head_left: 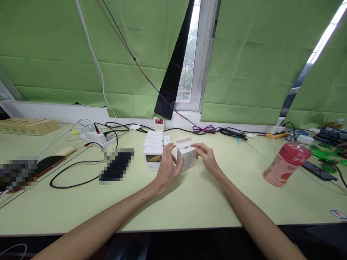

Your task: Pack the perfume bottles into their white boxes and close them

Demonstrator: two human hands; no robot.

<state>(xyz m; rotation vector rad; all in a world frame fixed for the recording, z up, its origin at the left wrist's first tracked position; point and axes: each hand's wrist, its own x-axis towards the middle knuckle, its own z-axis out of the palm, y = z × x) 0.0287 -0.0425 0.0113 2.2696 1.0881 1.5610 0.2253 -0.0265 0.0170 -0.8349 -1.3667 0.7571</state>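
A small white carton (187, 159) with fine print on its side stands on the table, its top flap raised at the back. My left hand (168, 164) grips it from the left, thumb on the near side. At its upper right edge, the fingers of my right hand (204, 153) pinch the carton near the top. Just left of it, a row of similar white boxes (153, 150) runs away from me, the nearest with a picture of yellow flowers. Whatever is inside the carton cannot be seen.
A pink drink bottle (287, 160) stands at the right, near a phone (319, 170). At the left are a power strip (99, 138), a black cable loop and a blurred dark device (117, 165). Tan boxes (28, 126) sit far left. Cables (233, 133) line the back.
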